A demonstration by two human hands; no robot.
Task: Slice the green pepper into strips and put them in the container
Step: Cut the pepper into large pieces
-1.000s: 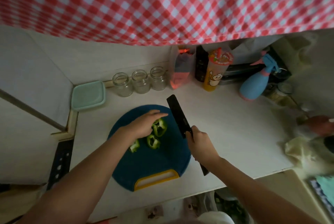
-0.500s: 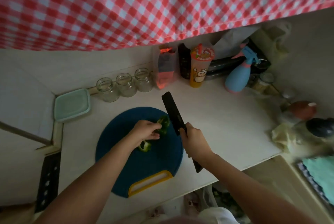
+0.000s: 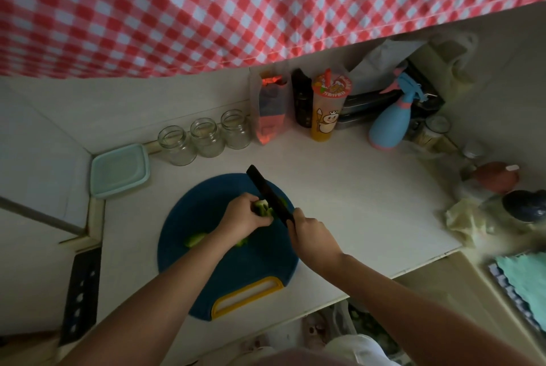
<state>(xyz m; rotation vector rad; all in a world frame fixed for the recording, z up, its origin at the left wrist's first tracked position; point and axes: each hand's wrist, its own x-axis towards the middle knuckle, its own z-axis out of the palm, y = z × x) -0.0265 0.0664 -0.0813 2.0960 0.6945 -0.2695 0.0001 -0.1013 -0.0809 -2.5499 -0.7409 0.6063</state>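
A round blue cutting board (image 3: 206, 212) with a yellow handle lies on the white counter. My left hand (image 3: 243, 216) pinches a green pepper piece (image 3: 263, 207) near the board's far right. My right hand (image 3: 311, 231) grips a black knife (image 3: 267, 194), its blade lying against the right side of that piece. Two other pepper pieces lie on the board, one (image 3: 195, 239) left of my forearm and one (image 3: 242, 242) partly hidden under my wrist. A pale green lidded container (image 3: 119, 170) sits at the counter's back left corner.
Three glass jars (image 3: 205, 138) stand behind the board. Farther right are a packet (image 3: 270, 108), a yellow cup (image 3: 328, 108) and a blue spray bottle (image 3: 390, 123). Clutter and a crumpled cloth (image 3: 466, 221) fill the right edge. A red checked cloth (image 3: 236, 5) hangs above.
My left hand closed on a pepper piece and held it by the board's far right. The knife came down from a raised tilt to rest against that piece.
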